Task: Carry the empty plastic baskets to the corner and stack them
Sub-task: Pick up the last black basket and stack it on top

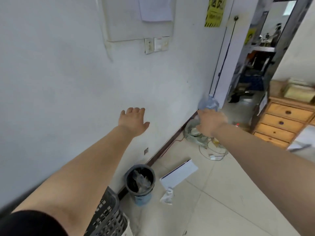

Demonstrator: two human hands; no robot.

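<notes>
A white wall [68,74] carried a pale panel [136,23] with a sheet of paper [155,9] hanging over its top, and a row of switches [156,45] sat just below it. A yellow warning sign [215,11] hung to the right, beside a thin black cable [225,55]. On the tiled floor [221,193] a grey bin [140,182] with a clear liner stood against the wall, near a flat white box [179,172] and a crumpled scrap [167,195]. Farther along lay a heap of cloth and tangled cords [211,150]. A wooden chest of drawers [283,121] stood at the right, next to an open doorway [259,57].
</notes>
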